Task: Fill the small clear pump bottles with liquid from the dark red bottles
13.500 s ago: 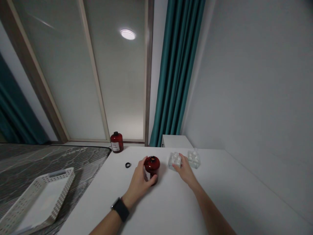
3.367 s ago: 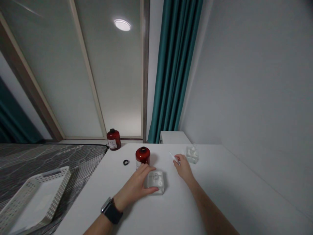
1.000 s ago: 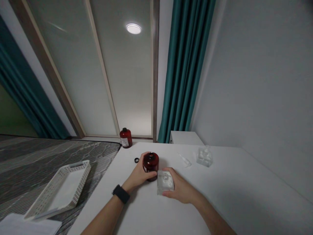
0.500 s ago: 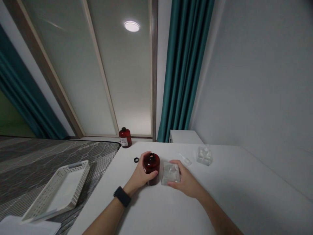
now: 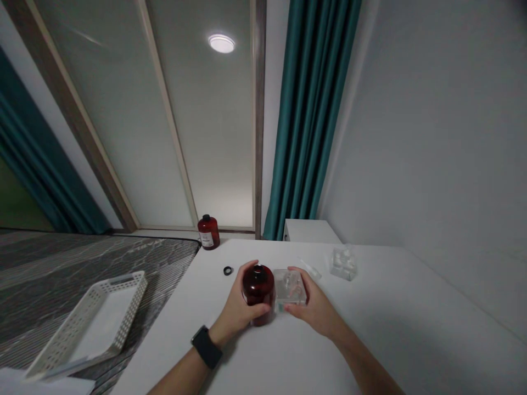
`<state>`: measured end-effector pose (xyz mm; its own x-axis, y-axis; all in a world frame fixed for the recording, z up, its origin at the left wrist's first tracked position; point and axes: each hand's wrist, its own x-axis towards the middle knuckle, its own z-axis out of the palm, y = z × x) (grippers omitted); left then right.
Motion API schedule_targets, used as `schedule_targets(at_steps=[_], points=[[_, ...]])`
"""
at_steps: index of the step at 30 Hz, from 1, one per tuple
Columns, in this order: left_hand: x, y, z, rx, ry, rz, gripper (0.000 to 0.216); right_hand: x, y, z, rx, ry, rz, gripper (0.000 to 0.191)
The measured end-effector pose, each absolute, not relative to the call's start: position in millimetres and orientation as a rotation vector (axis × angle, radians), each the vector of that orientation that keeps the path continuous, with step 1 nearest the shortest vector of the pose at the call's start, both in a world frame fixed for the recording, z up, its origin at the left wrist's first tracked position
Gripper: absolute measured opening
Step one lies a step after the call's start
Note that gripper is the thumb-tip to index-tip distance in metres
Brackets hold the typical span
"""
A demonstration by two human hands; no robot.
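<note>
My left hand (image 5: 239, 307) is wrapped round a dark red, see-through bottle (image 5: 259, 291) whose neck has no cap on. The bottle is close to upright at the middle of the white table. My right hand (image 5: 315, 304) grips a clear, square plastic container (image 5: 290, 285) by its right side, fingers behind and thumb in front. That container is right beside the bottle; what is inside it is hard to make out. A small black ring-shaped cap (image 5: 228, 270) lies on the table behind my left hand.
A capped red bottle (image 5: 208, 233) with a white label stands at the table's far left corner. A clear slim item (image 5: 309, 269) and a clear blocky container (image 5: 343, 264) lie at the back right. A white perforated basket (image 5: 138, 296) is beyond the left edge.
The bottle has moved slightly toward me and right, with my left hand round it. The clear container in my right hand has tilted up and now touches or nearly touches the bottle.
</note>
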<state>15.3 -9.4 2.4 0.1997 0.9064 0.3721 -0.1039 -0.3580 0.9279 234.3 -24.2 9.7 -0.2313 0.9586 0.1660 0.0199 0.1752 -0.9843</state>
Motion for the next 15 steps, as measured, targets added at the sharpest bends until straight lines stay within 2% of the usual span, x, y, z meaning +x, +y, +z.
schedule_targets(at_steps=[3,10,15], points=[[16.0,-11.3,4.6,1.460,0.760,1.324,0.102,229.8,-27.8,9.6,-0.974,-1.453,1.199,0.078],[17.3,-14.6,10.8,1.598,0.809,1.327,0.078,216.8,-39.6,6.1,-0.833,-1.377,1.255,0.089],[13.0,-13.0,19.5,1.691,0.870,1.306,0.074,214.6,-40.0,7.4,-0.835,-1.354,1.253,0.088]])
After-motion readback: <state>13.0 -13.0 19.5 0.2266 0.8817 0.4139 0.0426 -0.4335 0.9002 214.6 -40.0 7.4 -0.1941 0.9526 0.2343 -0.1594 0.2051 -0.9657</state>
